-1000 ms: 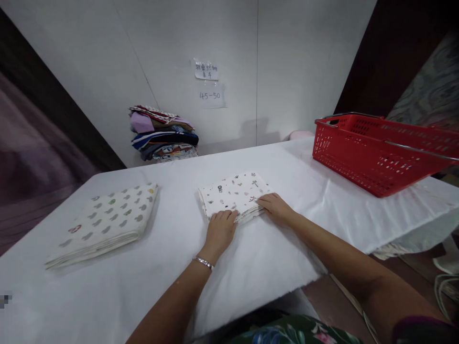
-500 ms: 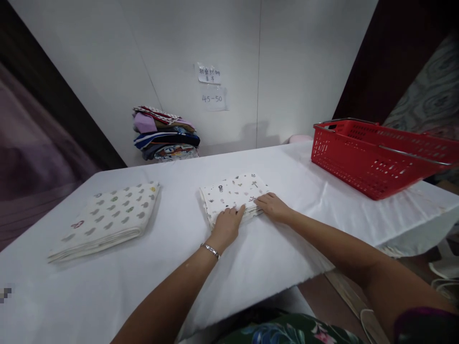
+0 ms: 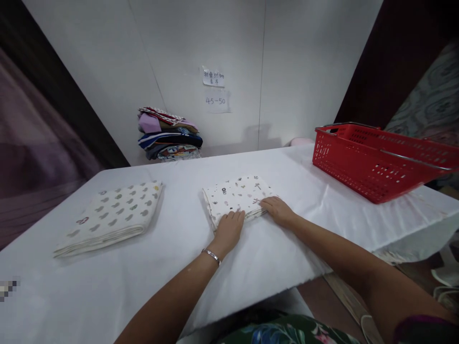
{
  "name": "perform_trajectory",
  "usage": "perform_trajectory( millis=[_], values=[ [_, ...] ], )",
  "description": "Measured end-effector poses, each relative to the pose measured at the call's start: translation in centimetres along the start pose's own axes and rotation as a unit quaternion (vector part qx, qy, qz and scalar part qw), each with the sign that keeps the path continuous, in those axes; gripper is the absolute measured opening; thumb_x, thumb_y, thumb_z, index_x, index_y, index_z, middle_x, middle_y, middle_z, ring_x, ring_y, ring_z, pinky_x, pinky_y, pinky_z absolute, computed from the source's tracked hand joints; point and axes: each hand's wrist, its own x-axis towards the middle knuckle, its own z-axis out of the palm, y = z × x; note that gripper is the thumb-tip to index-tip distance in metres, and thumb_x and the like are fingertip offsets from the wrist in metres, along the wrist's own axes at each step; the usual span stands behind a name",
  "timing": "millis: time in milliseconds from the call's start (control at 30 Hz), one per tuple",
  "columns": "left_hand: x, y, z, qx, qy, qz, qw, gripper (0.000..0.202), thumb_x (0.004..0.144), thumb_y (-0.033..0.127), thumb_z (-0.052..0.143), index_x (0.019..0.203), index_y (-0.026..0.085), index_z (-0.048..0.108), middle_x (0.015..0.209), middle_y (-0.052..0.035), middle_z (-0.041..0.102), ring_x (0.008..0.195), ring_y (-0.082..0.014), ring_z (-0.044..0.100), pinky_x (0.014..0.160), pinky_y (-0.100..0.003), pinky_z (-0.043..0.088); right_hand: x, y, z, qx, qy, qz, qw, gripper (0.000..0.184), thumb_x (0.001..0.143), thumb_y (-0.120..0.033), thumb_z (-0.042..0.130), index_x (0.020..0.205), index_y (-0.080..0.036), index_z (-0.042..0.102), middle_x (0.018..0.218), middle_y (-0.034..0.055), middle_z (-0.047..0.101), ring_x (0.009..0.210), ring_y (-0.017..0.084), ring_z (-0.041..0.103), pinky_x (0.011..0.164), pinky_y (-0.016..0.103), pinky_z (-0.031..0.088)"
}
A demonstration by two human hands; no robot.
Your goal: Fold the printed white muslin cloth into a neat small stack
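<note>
In the middle of the table lies a folded white cloth [image 3: 238, 193] with small printed figures and plants. My left hand [image 3: 230, 228], a silver bracelet at its wrist, rests on the near edge of this cloth with fingers laid out over the top. At the near right corner, my right hand [image 3: 278, 210] lies with its fingers extended on the cloth's edge. Both palms face down, and their undersides are hidden. Farther left sits a second folded white cloth [image 3: 116, 210], printed with grey shapes, untouched by either hand.
A white sheet covers the table [image 3: 172, 282]. A red plastic basket [image 3: 358, 165] with metal handles stands at the right. By the back wall is a stack of folded fabrics [image 3: 170, 136]. Handwritten paper notes [image 3: 215, 100] hang on the wall.
The camera view has shifted slightly, moving the scene a little to the right. My left hand's fingers lie closer together than before. Both hands stay at the same cloth.
</note>
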Motion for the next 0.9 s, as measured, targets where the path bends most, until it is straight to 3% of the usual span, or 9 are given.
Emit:
perform_trajectory(
  millis=[133, 367, 600, 900],
  values=[
    [-0.3, -0.4, 0.0, -0.005, 0.002, -0.010, 1.000, 0.045, 0.081, 0.004, 0.037, 0.123, 0.016, 0.045, 0.110, -0.0091, 0.059, 0.096, -0.0223, 0.051, 0.076, -0.036, 0.040, -0.2, 0.1, 0.0, -0.001, 0.007, 0.008, 1.000, 0.031, 0.091, -0.015, 0.038, 0.117, -0.017, 0.055, 0.114, 0.0104, 0.058, 0.102, 0.022, 0.051, 0.086, 0.037, 0.040],
    [-1.7, -1.1, 0.1, -0.036, 0.059, -0.034, 0.997, 0.041, 0.084, 0.005, 0.037, 0.120, 0.021, 0.047, 0.116, -0.0058, 0.058, 0.103, -0.0204, 0.049, 0.085, -0.037, 0.037, -0.4, -0.1, 0.4, 0.005, 0.016, 0.014, 1.000, 0.035, 0.090, -0.014, 0.038, 0.120, -0.019, 0.054, 0.115, 0.0096, 0.060, 0.104, 0.022, 0.052, 0.088, 0.039, 0.042],
    [-2.3, -1.1, 0.2, -0.038, 0.056, -0.030, 0.997, 0.042, 0.084, 0.004, 0.035, 0.121, 0.020, 0.046, 0.117, -0.0067, 0.057, 0.105, -0.0194, 0.049, 0.087, -0.036, 0.038, -0.9, 0.0, 1.2, -0.003, 0.046, -0.004, 0.999, 0.034, 0.089, -0.012, 0.037, 0.117, -0.017, 0.057, 0.114, 0.0101, 0.061, 0.103, 0.023, 0.055, 0.087, 0.039, 0.044],
    [-4.9, -2.4, -0.2, -0.059, 0.073, -0.072, 0.993, 0.042, 0.083, 0.007, 0.040, 0.122, 0.019, 0.046, 0.120, -0.0054, 0.056, 0.117, -0.0193, 0.044, 0.104, -0.041, 0.027, -0.5, -1.0, 0.4, 0.038, 0.052, 0.004, 0.998, 0.046, 0.082, -0.009, 0.037, 0.125, -0.018, 0.051, 0.122, 0.0100, 0.056, 0.114, 0.024, 0.050, 0.093, 0.044, 0.043]
  ],
)
